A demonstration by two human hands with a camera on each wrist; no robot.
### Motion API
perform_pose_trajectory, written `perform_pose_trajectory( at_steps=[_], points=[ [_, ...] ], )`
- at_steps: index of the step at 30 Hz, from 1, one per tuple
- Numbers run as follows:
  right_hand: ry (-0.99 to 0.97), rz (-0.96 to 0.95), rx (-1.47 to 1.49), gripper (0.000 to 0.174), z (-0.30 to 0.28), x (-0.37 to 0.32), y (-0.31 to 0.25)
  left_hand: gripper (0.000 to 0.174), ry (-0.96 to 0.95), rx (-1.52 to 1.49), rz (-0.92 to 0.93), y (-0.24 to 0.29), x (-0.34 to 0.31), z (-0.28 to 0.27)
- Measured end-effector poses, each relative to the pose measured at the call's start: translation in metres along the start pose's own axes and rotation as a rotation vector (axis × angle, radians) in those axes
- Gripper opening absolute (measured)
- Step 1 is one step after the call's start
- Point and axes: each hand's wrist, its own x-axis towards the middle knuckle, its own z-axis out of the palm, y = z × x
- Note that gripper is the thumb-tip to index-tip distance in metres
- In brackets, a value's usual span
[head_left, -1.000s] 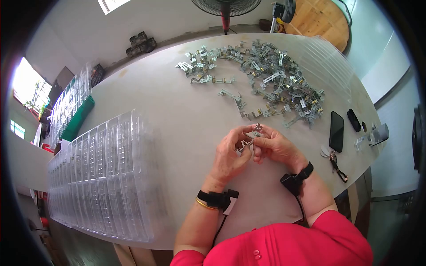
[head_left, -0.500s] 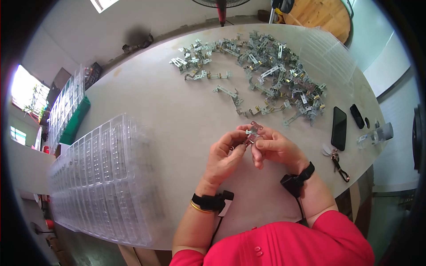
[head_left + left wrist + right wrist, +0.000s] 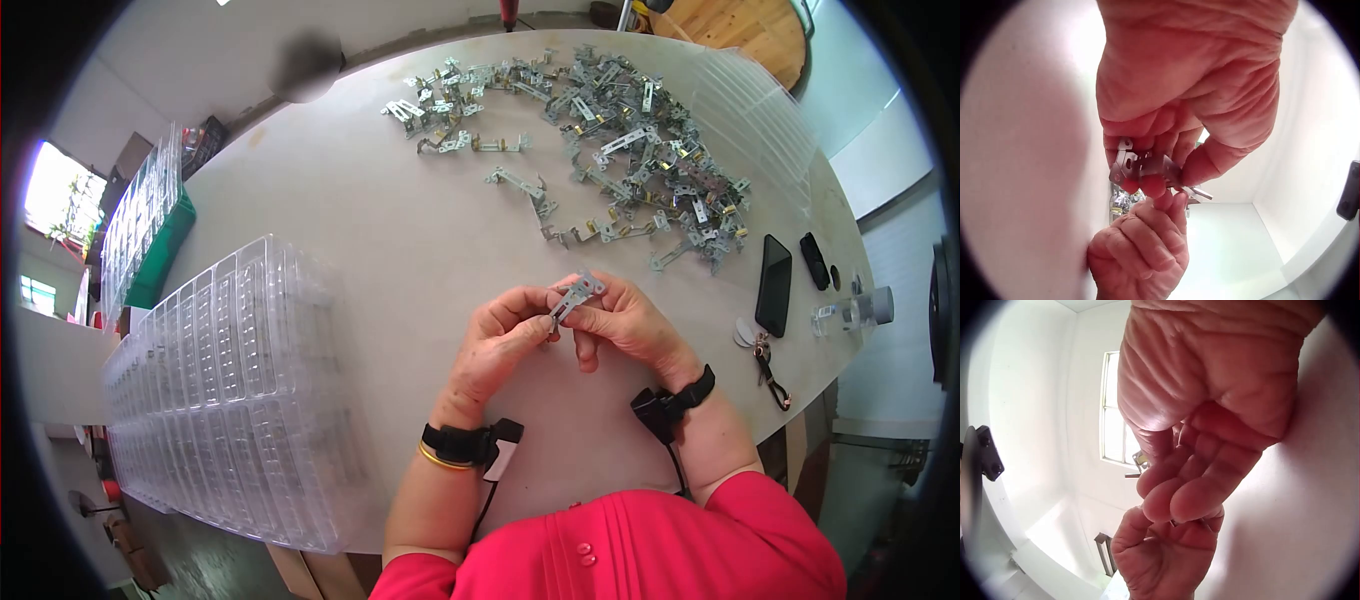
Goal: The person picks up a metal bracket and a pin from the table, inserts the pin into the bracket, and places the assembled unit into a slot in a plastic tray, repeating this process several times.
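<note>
In the head view, my left hand and right hand meet over the near part of the table. Between them is a slotted, silvery metal bracket. The left thumb and fingers pinch its lower end; the right thumb and forefinger grip it higher up. Bent tabs and small holes show on the bracket in the left wrist view, where the left fingers curl beneath it and the right fingertips meet it. Seen from the right wrist, curled fingers hide most of it. Beyond the hands lies a heap of similar brackets, some with brass-coloured parts.
Stacked clear plastic trays stand on the left, with a green bin behind them. At the right lie a phone, a black case, keys and a clear bottle. Another clear tray lies at the far right.
The bracket has been turned between my fingers, so its long slotted face now shows. Both hands stay together around it. The head view has tipped downward.
</note>
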Motion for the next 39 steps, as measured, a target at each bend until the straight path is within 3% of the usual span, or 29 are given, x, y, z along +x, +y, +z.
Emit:
perform_pose_trajectory(
  at_steps=[5, 18, 23, 28, 31, 39],
  points=[
    [0.082, -0.065, -0.089, 0.019, 0.0, 0.003, 0.008, 0.022, 0.028, -0.006, -0.001, 0.003, 0.001, 0.004],
    [0.042, -0.184, -0.161, 0.013, -0.007, 0.004, 0.017, 0.017, -0.004, -0.035, -0.01, 0.005, 0.002, 0.004],
    [0.071, -0.23, -0.155, 0.009, -0.003, 0.003, 0.022, 0.017, -0.065, -0.043, 0.115, 0.001, 0.003, 0.002],
    [0.114, -0.28, -0.236, 0.003, 0.0, 0.001, 0.023, 0.015, -0.129, -0.168, 0.11, 0.002, 0.002, 0.003],
    [0.127, -0.334, -0.247, 0.004, -0.002, 0.003, 0.025, 0.014, -0.068, -0.154, 0.17, -0.006, 0.003, -0.004],
    [0.245, -0.248, -0.418, 0.003, 0.006, 0.003, 0.021, 0.018, 0.046, 0.005, 0.195, -0.008, 0.005, -0.001]
  ],
)
